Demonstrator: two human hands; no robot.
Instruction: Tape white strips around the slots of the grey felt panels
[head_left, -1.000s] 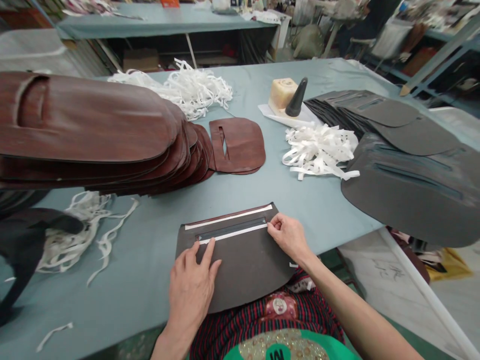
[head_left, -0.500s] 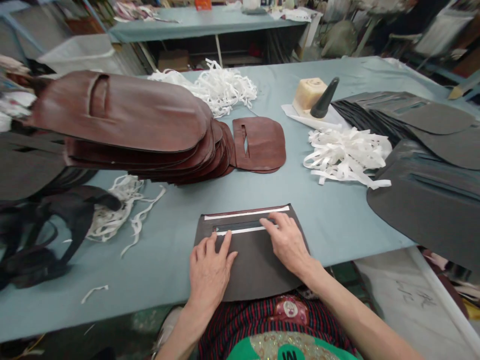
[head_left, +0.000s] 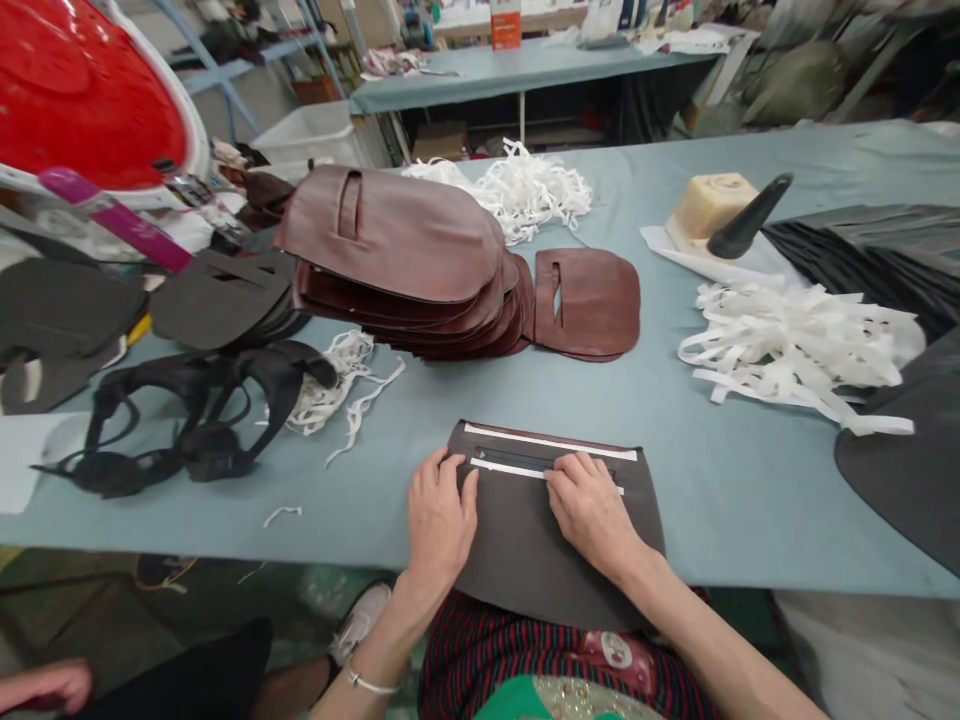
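Note:
A dark grey panel point(head_left: 525, 540) lies at the table's front edge, with a zipper slot point(head_left: 514, 458) near its top. One white strip point(head_left: 551, 441) runs along the top edge and another point(head_left: 506, 468) below the slot. My left hand point(head_left: 441, 515) rests on the panel's left edge, fingers apart, fingertips by the lower strip's left end. My right hand point(head_left: 592, 510) presses on the lower strip, its fingers bent and close together; whatever lies beneath them is hidden.
Behind the panel are stacked brown leather pieces point(head_left: 405, 235). Right are white strips point(head_left: 802, 345), a yellowish block point(head_left: 709, 210) and a dark cone point(head_left: 750, 215). Left lie black straps point(head_left: 202, 430) and a red object point(head_left: 82, 95). Another person's hand point(head_left: 56, 685) shows lower left.
The view has turned left, bringing in the red object and another person's hand. My right hand has moved from the slot onto the lower strip, its fingers drawn closer together.

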